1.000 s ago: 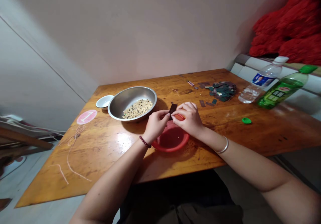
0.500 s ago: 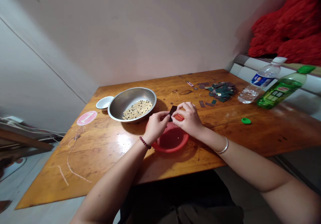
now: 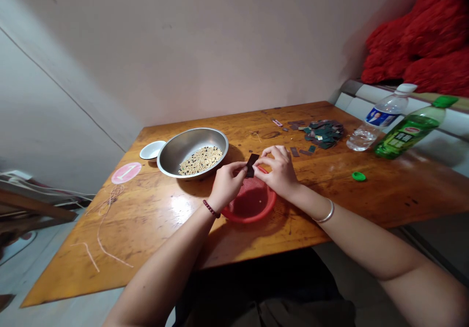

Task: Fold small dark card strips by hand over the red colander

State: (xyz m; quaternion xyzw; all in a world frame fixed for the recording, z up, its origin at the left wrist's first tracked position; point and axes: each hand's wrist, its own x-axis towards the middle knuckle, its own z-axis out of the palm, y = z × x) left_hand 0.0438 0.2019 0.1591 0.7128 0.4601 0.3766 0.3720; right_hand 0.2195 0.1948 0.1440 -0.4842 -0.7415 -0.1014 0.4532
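My left hand (image 3: 227,183) pinches a thin, dark brown rectangular piece (image 3: 252,162) between thumb and fingers. At the piece's right edge, the thumb and forefinger of my right hand (image 3: 280,170) are closed together; its other fingers are bent and raised. Whatever small thing might lie between those right fingertips is hidden. Both hands hover above a red mesh basket (image 3: 252,218), which has a small pale speck inside. Behind my left hand stands a steel bowl (image 3: 168,151) holding mixed pale and dark beans (image 3: 201,161).
Flat dark green and brown pieces (image 3: 324,134) lie heaped at the back right. Near them stand a clear water bottle (image 3: 377,117), a green bottle (image 3: 410,126) and a green cap (image 3: 359,176). On the left are a small white bowl (image 3: 152,150), a numbered disc (image 3: 126,173) and string (image 3: 100,234).
My right fingers have opened out and shifted slightly right, uncovering more of the dark piece. My left hand keeps its pinch almost in place.
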